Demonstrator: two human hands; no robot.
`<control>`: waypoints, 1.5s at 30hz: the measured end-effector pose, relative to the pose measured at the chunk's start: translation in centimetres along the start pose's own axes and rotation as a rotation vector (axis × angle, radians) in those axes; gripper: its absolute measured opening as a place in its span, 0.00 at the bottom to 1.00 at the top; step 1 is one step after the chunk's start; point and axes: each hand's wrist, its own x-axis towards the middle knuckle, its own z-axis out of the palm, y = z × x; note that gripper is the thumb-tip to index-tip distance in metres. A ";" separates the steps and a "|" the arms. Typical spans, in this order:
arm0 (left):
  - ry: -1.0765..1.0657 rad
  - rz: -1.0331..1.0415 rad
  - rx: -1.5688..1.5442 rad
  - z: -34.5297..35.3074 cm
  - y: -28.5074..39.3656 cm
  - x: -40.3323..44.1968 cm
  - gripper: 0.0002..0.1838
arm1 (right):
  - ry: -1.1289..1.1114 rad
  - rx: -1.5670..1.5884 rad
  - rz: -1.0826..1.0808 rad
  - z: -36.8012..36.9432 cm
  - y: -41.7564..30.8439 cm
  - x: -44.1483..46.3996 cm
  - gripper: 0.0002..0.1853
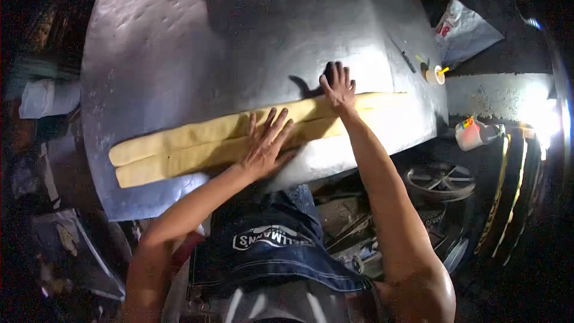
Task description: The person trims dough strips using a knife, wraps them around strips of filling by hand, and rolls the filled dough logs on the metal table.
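Two long rolls of pale yellow dough (173, 148) lie side by side across a metal-topped table (263, 54), running from the left end toward the right edge. My left hand (266, 146) rests on the dough near its middle, fingers spread and pointing away from me. Farther right, my right hand (339, 88) reaches over the far side of the dough with its fingers extended; its palm is over the roll, and a shadow falls beside it. Neither hand is wrapped around anything.
On the table's right side are a small cup with a yellow handle (435, 75), a dark thin tool (409, 61) and a white bag (466, 33). A spoked wheel (441, 180) sits below the right edge, near a pinkish-white container (469, 134). A denim apron (269, 245) covers my front.
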 end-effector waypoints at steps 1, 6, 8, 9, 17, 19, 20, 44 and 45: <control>-0.018 0.037 0.328 1.2 -0.2 1.3 0.42 | -0.140 -0.162 -0.043 0.3 1.7 2.0 0.47; 0.028 -0.072 0.055 3.5 3.9 4.8 0.41 | 0.144 -0.229 0.024 -3.4 5.3 -0.3 0.47; 0.046 -0.035 -0.012 5.0 5.4 6.4 0.43 | 0.134 -0.207 0.018 -2.8 5.5 0.1 0.47; 0.016 -0.036 0.003 5.7 6.4 7.5 0.44 | 0.038 -0.110 -0.018 -2.9 6.0 0.2 0.47; -0.055 -0.324 0.279 12.8 11.2 14.1 0.49 | 0.209 -0.049 -0.090 -4.5 12.8 2.2 0.47; 0.019 -0.246 0.216 14.0 12.1 15.5 0.49 | 0.033 -0.014 -0.075 -5.1 12.4 1.9 0.49; -0.028 -0.257 0.151 14.0 12.9 17.1 0.50 | 0.047 0.003 -0.093 -5.4 12.6 2.8 0.49; -0.158 -0.238 0.231 15.6 14.8 19.4 0.52 | -0.029 -0.144 -0.056 -8.5 27.3 6.2 0.49; -0.176 -0.256 0.237 15.4 15.4 19.5 0.53 | -0.036 -0.021 -0.010 -8.1 28.0 5.2 0.51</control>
